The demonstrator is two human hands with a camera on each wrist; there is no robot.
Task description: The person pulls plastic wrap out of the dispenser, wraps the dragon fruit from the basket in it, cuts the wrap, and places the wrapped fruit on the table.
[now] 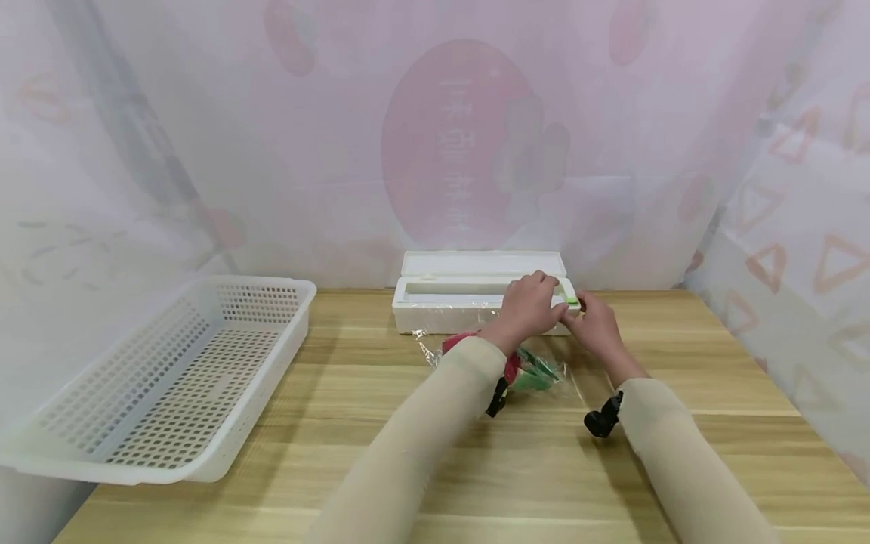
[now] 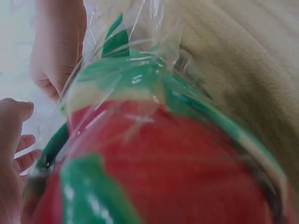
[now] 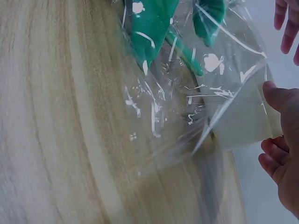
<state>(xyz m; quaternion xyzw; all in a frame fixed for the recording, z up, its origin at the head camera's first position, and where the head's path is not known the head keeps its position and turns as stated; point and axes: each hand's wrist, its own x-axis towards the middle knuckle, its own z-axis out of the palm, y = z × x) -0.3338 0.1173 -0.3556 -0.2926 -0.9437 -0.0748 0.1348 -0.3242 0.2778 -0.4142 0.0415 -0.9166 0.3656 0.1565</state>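
A white cling film dispenser (image 1: 435,317) stands at the back of the table with its lid (image 1: 482,264) raised. My right hand (image 1: 598,326) grips its right end, thumb against the front, beside the small green slider (image 1: 569,301). Over the right part of the opening is my left hand (image 1: 533,306), its fingers loosely bent with nothing seen between them. Clear film (image 3: 159,107) runs from the dispenser over a red and green soft-looking object (image 2: 163,158) with leaf-like parts, in front of the box. In the head view, the left forearm partly hides that object; its kind is unclear.
A white perforated plastic basket (image 1: 299,317) stands at the left of the wooden table (image 1: 353,438). Printed pale curtains (image 1: 326,151) hang behind and at both sides. Black wrist cameras (image 1: 601,419) are strapped beneath the sleeves.
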